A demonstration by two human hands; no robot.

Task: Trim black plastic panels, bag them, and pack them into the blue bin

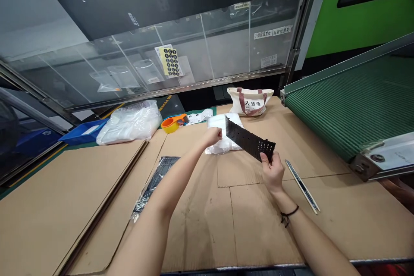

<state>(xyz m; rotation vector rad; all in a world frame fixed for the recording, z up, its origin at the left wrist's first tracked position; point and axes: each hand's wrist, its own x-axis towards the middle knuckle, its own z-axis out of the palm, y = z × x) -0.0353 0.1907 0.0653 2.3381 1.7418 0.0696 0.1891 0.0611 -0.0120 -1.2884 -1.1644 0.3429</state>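
Note:
My right hand (273, 172) grips one end of a thin black perforated panel (247, 139), thumb on its near face. The panel is raised and tilted above the table. My left hand (214, 136) is closed over a stack of clear plastic bags (223, 148), just left of the panel's far end. What its fingers hold, if anything, is hidden. Under my left forearm lies another black panel in clear plastic wrap (152, 187), partly covered by the arm. To the right of my right hand rests a long, thin black-and-white object (302, 186).
Cardboard sheets (207, 224) cover the table. At the back stand a cloth tote bag (250, 102), an orange tape dispenser (174, 123), a bulky plastic-wrapped bundle (131, 121) and a blue tray (82, 132). A green conveyor belt (355, 99) borders the right; a clear partitioned rack (181, 51) spans behind.

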